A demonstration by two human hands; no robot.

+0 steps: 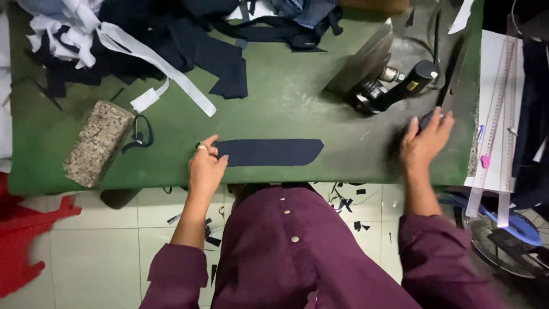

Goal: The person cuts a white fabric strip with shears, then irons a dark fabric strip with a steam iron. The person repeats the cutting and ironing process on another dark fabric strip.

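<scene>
At centre frame I see the left hand (206, 167) pressing curled fingers on the left end of a dark navy fabric strip (269, 153) lying flat on the green table (274, 109). At right, my right hand (426, 142) rests spread, holding nothing, just below the black iron (394, 86).

On the dull green table (274, 109), a dark navy fabric strip (269, 152) lies near its front edge, a speckled grey-and-tan stone block (97, 143) left of the strip, 1 white band (154, 63) above it, and a black iron (394, 86) to its upper right.
</scene>
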